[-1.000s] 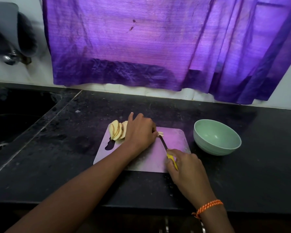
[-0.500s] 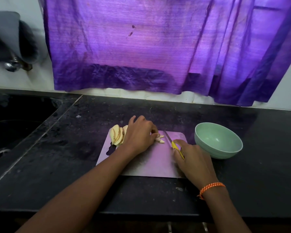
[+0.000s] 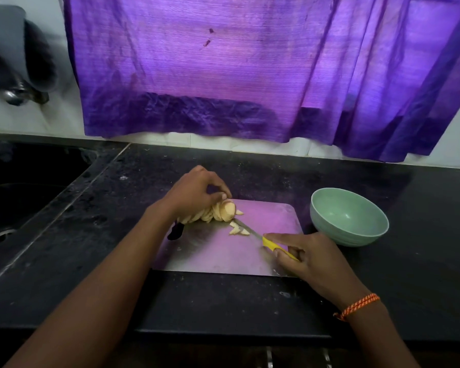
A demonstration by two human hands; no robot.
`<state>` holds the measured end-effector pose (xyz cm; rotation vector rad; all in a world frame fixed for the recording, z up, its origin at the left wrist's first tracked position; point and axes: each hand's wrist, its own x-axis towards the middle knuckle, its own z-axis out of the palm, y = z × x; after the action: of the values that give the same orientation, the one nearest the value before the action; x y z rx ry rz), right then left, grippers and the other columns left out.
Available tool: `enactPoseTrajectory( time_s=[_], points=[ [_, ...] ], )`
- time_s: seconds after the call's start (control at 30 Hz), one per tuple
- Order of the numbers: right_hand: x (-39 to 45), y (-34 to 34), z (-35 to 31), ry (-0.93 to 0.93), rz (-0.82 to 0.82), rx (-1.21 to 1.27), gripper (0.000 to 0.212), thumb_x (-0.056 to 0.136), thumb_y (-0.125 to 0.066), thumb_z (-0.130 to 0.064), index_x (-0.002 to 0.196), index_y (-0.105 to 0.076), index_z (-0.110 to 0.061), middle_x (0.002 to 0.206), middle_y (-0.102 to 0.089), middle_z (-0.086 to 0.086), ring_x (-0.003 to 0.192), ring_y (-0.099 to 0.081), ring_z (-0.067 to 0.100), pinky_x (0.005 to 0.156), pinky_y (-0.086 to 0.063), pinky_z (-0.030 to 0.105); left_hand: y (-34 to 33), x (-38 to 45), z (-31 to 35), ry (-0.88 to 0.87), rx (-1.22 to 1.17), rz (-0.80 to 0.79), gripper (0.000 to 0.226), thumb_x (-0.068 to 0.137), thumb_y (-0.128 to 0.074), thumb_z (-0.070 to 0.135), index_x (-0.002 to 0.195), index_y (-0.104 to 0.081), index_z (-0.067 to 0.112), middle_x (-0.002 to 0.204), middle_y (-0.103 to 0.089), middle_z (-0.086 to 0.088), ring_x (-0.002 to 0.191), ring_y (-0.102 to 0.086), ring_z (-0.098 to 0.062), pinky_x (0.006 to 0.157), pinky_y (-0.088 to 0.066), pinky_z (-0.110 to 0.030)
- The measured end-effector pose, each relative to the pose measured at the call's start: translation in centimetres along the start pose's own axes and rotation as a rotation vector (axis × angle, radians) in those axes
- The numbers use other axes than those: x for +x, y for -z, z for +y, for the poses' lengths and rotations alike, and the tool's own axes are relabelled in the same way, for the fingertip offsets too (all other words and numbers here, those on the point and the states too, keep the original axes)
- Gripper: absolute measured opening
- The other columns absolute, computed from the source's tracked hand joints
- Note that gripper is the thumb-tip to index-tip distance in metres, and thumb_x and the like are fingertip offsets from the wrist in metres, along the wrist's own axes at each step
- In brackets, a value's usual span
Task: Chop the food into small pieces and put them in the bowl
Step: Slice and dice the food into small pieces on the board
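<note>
Sliced food (image 3: 218, 212) under left hand (image 3: 194, 193); right hand (image 3: 307, 258) grips knife (image 3: 266, 240).

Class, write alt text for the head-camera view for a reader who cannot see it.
A person's left hand holds a stack of pale food slices on a cutting board, while the right hand grips a yellow-handled knife whose blade lies beside a few small cut pieces. An empty green bowl sits right of the board on a dark counter.

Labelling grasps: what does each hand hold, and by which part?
Right hand grips the knife by its yellow handle. Left hand holds the stack of slices from above, fingertips on its top, on the cutting board.
</note>
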<state>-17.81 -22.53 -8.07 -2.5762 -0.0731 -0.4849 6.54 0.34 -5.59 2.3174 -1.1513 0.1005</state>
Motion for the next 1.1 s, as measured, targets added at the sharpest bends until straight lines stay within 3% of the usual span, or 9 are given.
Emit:
enactPoseTrajectory(
  time_s=[0.13,0.2,0.3,0.47,0.53,0.83,0.9,1.0,1.1],
  points=[
    [-0.2,0.2,-0.7,0.005,-0.040,0.049,0.030,0.093,-0.069,-0.044,0.122,-0.071,-0.050,0.057,-0.047,-0.012,0.052,-0.042,0.009,0.052,-0.028,0.016,0.1,0.2,0.0,-0.020,-0.162,-0.192,0.021,0.091,-0.078,0.042,0.111,-0.082,0.044,0.109,-0.077,0.018,0.103,-0.071,-0.008,0.092,-0.061,-0.049],
    [0.0,0.5,-0.7,-0.004,-0.010,0.099,0.028,0.091,-0.067,-0.042,0.118,-0.074,-0.048,0.057,-0.050,-0.009,0.051,-0.041,0.008,0.052,-0.030,0.020,0.0,0.2,0.1,0.002,-0.188,-0.261,0.040,0.077,-0.084,0.056,0.116,-0.079,0.048,0.112,-0.076,0.014,0.102,-0.073,-0.013,0.093,-0.060,-0.048],
    [0.5,0.7,-0.4,-0.034,0.053,0.148,0.025,0.090,-0.074,-0.026,0.108,-0.078,-0.043,0.057,-0.051,0.002,0.051,-0.040,0.006,0.052,-0.030,0.023,-0.4,0.0,-0.1,-0.010,-0.125,-0.296,0.059,0.065,-0.085,0.067,0.121,-0.073,0.055,0.122,-0.069,0.019,0.116,-0.061,-0.010,0.101,-0.054,-0.048],
    [0.4,0.6,-0.3,-0.008,0.140,0.231,0.028,0.088,-0.077,-0.011,0.103,-0.080,-0.034,0.053,-0.049,0.003,0.050,-0.038,0.006,0.052,-0.031,0.020,-0.5,-0.4,1.0,0.003,-0.020,-0.259,0.071,0.078,-0.090,0.048,0.142,-0.059,0.050,0.133,-0.057,0.013,0.130,-0.038,-0.012,0.109,-0.038,-0.042],
    [0.3,0.6,-0.3,-0.009,0.212,0.199,0.026,0.088,-0.076,-0.010,0.103,-0.080,-0.031,0.052,-0.044,0.003,0.049,-0.036,0.006,0.051,-0.029,0.019,-0.7,-0.4,1.3,-0.011,0.000,-0.273,0.076,0.078,-0.085,0.053,0.147,-0.053,0.055,0.137,-0.056,0.013,0.133,-0.037,-0.012,0.111,-0.035,-0.041],
    [0.9,-0.2,0.8,-0.114,0.289,0.000,0.019,0.089,-0.071,-0.026,0.105,-0.078,-0.033,0.052,-0.045,-0.004,0.049,-0.043,0.014,0.049,-0.039,0.034,-1.9,0.1,1.5,-0.076,0.094,-0.195,0.053,0.083,-0.066,0.064,0.134,-0.066,0.050,0.134,-0.059,0.023,0.118,-0.043,-0.008,0.102,-0.042,-0.045],
    [0.9,-0.5,1.2,-0.112,0.230,0.018,0.019,0.090,-0.070,-0.028,0.106,-0.077,-0.037,0.053,-0.048,-0.007,0.049,-0.043,0.011,0.050,-0.039,0.031,-2.0,0.2,1.5,-0.068,0.121,-0.154,0.051,0.083,-0.065,0.065,0.132,-0.068,0.049,0.130,-0.061,0.022,0.116,-0.045,-0.007,0.099,-0.043,-0.043],
    [0.8,-1.0,1.5,-0.086,0.103,0.080,0.024,0.092,-0.064,-0.041,0.113,-0.072,-0.048,0.074,-0.071,0.000,0.061,-0.061,0.020,0.062,-0.054,0.039,-1.9,0.3,1.2,-0.043,0.117,-0.101,0.046,0.089,-0.070,0.057,0.133,-0.070,0.044,0.130,-0.066,0.018,0.117,-0.048,-0.009,0.096,-0.046,-0.041],
    [0.5,-1.1,0.7,-0.052,0.024,0.135,0.028,0.092,-0.065,-0.040,0.116,-0.070,-0.054,0.073,-0.070,0.004,0.061,-0.059,0.023,0.061,-0.053,0.040,-1.8,0.3,1.0,-0.035,0.122,-0.080,0.044,0.089,-0.064,0.056,0.132,-0.070,0.046,0.127,-0.069,0.015,0.117,-0.051,-0.014,0.094,-0.047,-0.042]
  ],
)
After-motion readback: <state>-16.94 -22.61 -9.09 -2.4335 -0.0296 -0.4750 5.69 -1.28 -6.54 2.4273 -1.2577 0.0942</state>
